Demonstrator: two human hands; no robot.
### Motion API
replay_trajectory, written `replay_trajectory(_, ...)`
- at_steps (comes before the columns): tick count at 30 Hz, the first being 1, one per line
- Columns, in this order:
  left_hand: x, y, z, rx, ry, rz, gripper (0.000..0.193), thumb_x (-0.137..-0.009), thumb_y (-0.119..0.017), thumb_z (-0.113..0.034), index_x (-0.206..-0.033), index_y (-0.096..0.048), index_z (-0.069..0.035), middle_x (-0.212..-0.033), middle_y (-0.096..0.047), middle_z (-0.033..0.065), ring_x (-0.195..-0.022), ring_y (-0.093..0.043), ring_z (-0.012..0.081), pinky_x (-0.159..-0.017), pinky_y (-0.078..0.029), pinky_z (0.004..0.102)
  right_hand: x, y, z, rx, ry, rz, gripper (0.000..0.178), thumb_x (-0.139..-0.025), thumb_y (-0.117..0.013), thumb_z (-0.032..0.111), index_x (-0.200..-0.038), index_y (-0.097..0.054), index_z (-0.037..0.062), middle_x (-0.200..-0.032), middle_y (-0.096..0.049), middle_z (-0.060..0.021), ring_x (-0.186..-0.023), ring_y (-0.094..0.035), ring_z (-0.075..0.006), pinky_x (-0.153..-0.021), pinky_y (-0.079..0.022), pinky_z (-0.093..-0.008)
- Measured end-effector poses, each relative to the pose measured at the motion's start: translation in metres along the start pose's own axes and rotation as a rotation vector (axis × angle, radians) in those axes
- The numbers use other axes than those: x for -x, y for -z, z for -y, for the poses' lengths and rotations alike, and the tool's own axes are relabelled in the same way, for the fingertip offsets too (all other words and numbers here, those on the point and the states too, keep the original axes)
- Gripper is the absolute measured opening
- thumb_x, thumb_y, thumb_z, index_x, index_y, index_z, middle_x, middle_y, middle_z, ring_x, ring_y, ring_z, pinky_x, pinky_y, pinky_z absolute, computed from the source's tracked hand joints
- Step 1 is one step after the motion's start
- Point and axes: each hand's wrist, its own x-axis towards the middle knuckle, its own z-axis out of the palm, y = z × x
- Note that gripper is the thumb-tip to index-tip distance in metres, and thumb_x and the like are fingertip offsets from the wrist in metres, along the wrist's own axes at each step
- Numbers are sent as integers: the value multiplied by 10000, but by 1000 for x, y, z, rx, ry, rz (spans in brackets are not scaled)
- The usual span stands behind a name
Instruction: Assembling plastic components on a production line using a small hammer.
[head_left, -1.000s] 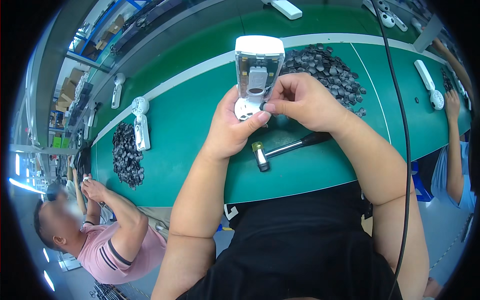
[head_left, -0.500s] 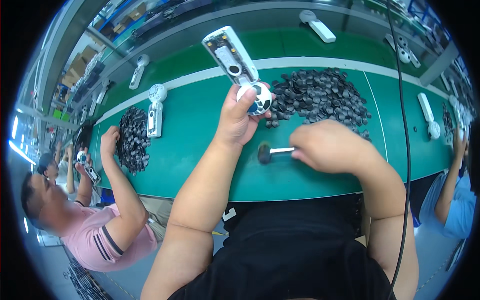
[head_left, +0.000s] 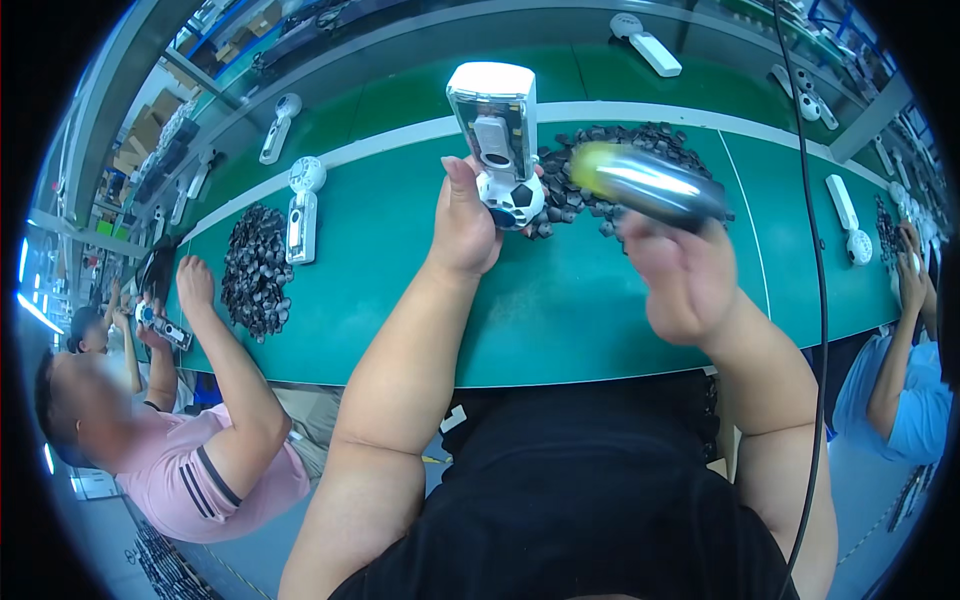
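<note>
Left grip [head_left: 465,225] cradles a white device [head_left: 495,125] above the surface, its long case upright with the patterned ball [head_left: 518,203] at the lower end; the thumb stands up beside the case, and the other fingers are mostly hidden behind it. Right grip [head_left: 685,270] appears to be closed on a mallet [head_left: 655,188], raised to the right of the ball and apart from it in this view; blur hides exactly how the fingers wrap it. The step in hand looks like tapping black patches home in the ball. If so, the next move calls for a firm left hold, the ball's face turned toward the mallet, the thumb clear, and a short, controlled blow, since a hard or slanting one could slip onto the case. Behind the mallet, a heap of small black pieces [head_left: 655,138] lies on the green surface [head_left: 560,320]. Farther left, another white device [head_left: 302,215] lies beside a second heap [head_left: 255,280], where a co-worker in pink [head_left: 215,480] has one hand near the pieces.
</note>
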Motion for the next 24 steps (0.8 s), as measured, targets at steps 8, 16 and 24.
replay_trajectory(8,-1,1,-11,-48,15,-59,924,-902,-284,-872,-1251,-530,-53,-1063,-671,125,-920,-689,247,-565,-528,347,-9,-18,-15,381,-228,699,255,-976,-610,317,-998,-637,65,-853,-657,-156,-859,-662,-374,-739,-533,-488)
replay_trajectory(16,-6,1,-6,-45,17,-178,806,-982,-279,-781,-1265,-528,-68,-1087,-668,136,-939,-693,268,-548,-515,353,-22,-50,-65,403,4,286,206,-914,-670,277,-907,-667,71,-953,-658,-115,-952,-667,-325,-783,-550,-453)
replay_trajectory(24,-6,-3,-3,-90,50,-156,689,-1028,-332,-661,-1299,-523,-58,-1127,-665,137,-976,-689,267,-593,-537,354,-23,-57,-77,497,112,227,122,-907,-633,187,-916,-673,71,-938,-664,-90,-932,-678,-293,-771,-567,-405)
